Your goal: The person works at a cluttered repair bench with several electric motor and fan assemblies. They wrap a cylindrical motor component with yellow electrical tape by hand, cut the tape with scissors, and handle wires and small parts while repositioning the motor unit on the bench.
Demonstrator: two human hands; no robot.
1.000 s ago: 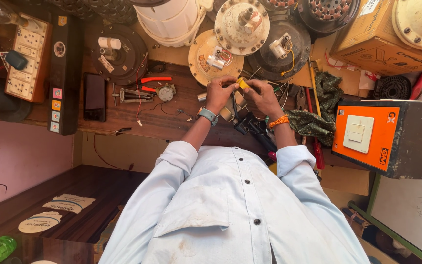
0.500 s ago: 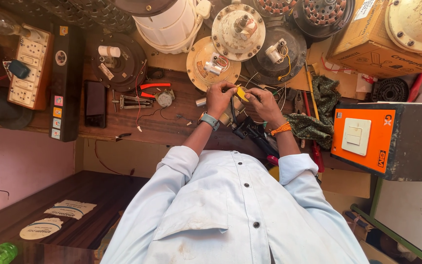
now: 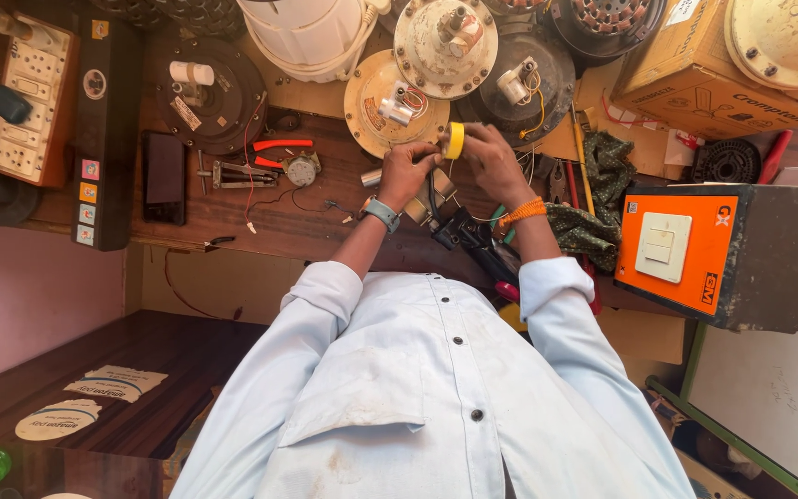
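Yellow tape roll (image 3: 453,140): pinched on edge above the table (image 3: 307,217), between left hand (image 3: 408,173) and right hand (image 3: 489,159); both sets of fingers closed on it, equally near.

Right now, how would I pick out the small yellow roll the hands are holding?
Start at the wooden workbench crowded with round fan motors. Above its middle, the left hand and right hand meet on a small yellow tape roll. It is the only bright yellow ring there.

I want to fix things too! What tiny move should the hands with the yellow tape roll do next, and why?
Probably pull a short strip off the round yellow tape roll: the right hand pinches it, while the left hand grips a small part close beside it that I cannot make out.
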